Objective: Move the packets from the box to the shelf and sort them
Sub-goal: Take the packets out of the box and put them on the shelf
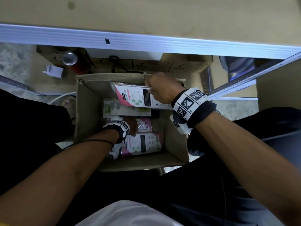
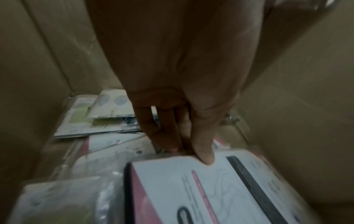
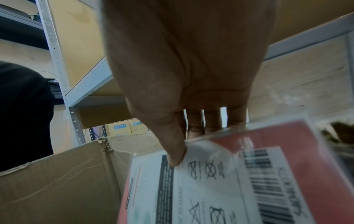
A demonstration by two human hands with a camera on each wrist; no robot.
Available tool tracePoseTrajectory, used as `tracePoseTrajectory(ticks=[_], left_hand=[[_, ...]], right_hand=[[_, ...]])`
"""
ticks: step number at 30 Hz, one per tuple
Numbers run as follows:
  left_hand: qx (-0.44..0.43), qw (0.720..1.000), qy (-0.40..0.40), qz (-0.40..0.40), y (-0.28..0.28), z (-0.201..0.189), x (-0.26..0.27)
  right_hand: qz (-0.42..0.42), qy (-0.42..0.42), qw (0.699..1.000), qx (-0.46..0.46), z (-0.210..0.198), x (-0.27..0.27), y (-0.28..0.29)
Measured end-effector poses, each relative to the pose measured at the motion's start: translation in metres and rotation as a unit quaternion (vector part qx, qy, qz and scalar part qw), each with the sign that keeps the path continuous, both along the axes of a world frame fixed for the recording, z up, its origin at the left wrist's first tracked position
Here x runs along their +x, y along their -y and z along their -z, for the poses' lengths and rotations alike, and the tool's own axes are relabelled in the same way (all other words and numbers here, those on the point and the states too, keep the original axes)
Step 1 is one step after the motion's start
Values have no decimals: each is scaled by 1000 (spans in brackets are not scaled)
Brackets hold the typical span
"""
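An open cardboard box [image 1: 88, 101] on the floor holds several flat packets. My right hand [image 1: 160, 88] pinches a pink-and-white packet [image 1: 138, 97] by its edge and holds it lifted near the box's far rim; in the right wrist view the thumb [image 3: 175, 153] presses on that packet [image 3: 220, 181]. My left hand [image 1: 132, 126] reaches deep into the box and grips the top edge of another pink-and-white packet [image 1: 143, 143]; in the left wrist view its fingers [image 2: 203, 151] curl over this packet [image 2: 201, 189]. A green-and-white packet [image 1: 114, 110] lies further back.
A grey metal shelf edge [image 1: 146, 41] runs across above the box, with a bare wooden shelf board [image 1: 162, 13] behind it. More cartons [image 1: 179, 62], a clear cup [image 1: 70, 58] and a black cable [image 1: 114, 62] sit under the shelf. A shelf post [image 1: 244, 79] stands at right.
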State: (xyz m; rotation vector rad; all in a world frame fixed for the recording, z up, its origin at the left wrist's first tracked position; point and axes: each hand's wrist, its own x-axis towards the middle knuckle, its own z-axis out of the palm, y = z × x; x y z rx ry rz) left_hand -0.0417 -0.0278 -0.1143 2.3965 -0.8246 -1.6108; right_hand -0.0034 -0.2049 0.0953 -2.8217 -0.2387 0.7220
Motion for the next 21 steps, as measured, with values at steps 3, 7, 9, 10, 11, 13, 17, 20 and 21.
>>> tracePoseTrajectory(ticks=[3,7,9,10,11,13,17,20,21], left_hand=[[21,1000,-2,-10,-4,2,0],[41,999,15,10,-6,5,-5],[37,999,31,17,-6,7,-7],[33,998,42,22,-6,7,-6],[35,998,52,30,-6,8,-5],[48,996,55,47,-6,8,-4],[60,994,51,75,-5,4,-1],[51,993,55,86,-5,2,0],[51,993,61,90,-5,1,0]], right_hand=[[2,-1,1000,5,-1,2,1],[-1,-1,1000,7,-2,1,-1],[0,1,1000,8,-3,1,-1],[2,2,1000,8,-3,1,-1],[3,3,1000,8,-3,1,-1],[5,3,1000,8,-3,1,-1],[6,0,1000,8,-4,1,-2],[4,0,1000,7,-4,1,-3],[5,3,1000,7,-4,1,-3]])
